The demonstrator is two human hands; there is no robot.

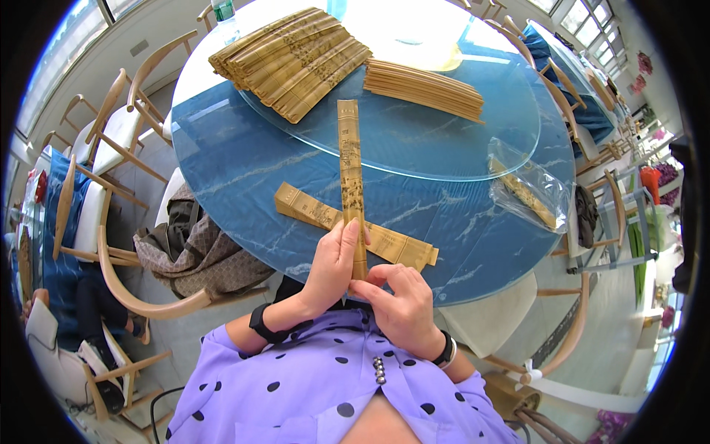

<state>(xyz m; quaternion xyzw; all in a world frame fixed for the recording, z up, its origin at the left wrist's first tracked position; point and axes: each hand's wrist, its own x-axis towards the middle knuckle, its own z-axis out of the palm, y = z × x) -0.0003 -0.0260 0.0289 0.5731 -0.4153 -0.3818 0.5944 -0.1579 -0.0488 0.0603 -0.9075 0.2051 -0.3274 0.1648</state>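
My left hand (336, 263) is closed round the lower part of a long, narrow gold sleeve (350, 148) with dark printing. The sleeve stands out away from me, over the table. At its near end, the fingers of my right hand (403, 307) are pinched together on the edge. Beneath it, a small stack of similar gold sleeves (310, 210) lies slantwise on the blue tabletop. Farther off, a large fanned pile of gold sleeves (296, 59) rests at the upper left. Beside that pile is a bundle of thin wooden sticks (423, 89).
A round table (222, 163) with a blue marbled top carries a glass turntable (473, 175). At right lies a clear plastic bag (529, 189) with a gold strip inside. A bottle (222, 10) stands at the far left. Wooden chairs (111, 126) surround the table; one holds a patterned bag (196, 244).
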